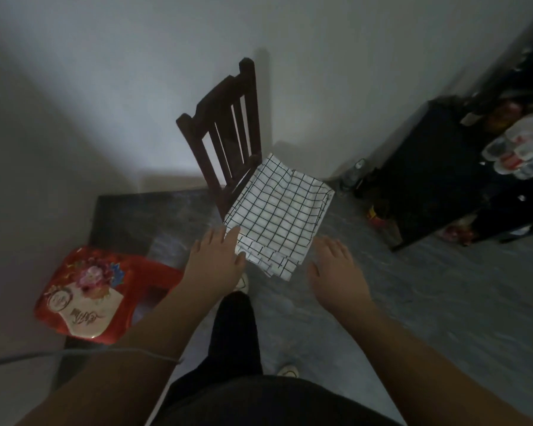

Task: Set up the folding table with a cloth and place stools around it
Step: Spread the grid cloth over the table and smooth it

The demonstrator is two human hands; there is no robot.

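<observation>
White black-checked folded cloth on dark wooden chair.
Your left hand touches its 7 o'clock corner, fingers straight; right hand, 5 o'clock, fingers released.

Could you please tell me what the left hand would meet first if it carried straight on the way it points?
The folded checked cloth on the wooden chair. The left hand is right at the cloth's near corner, though whether it touches is unclear.

Dim home room: a wooden chair by the wall beyond the left hand, a cluttered dark cabinet right of the right hand.
</observation>
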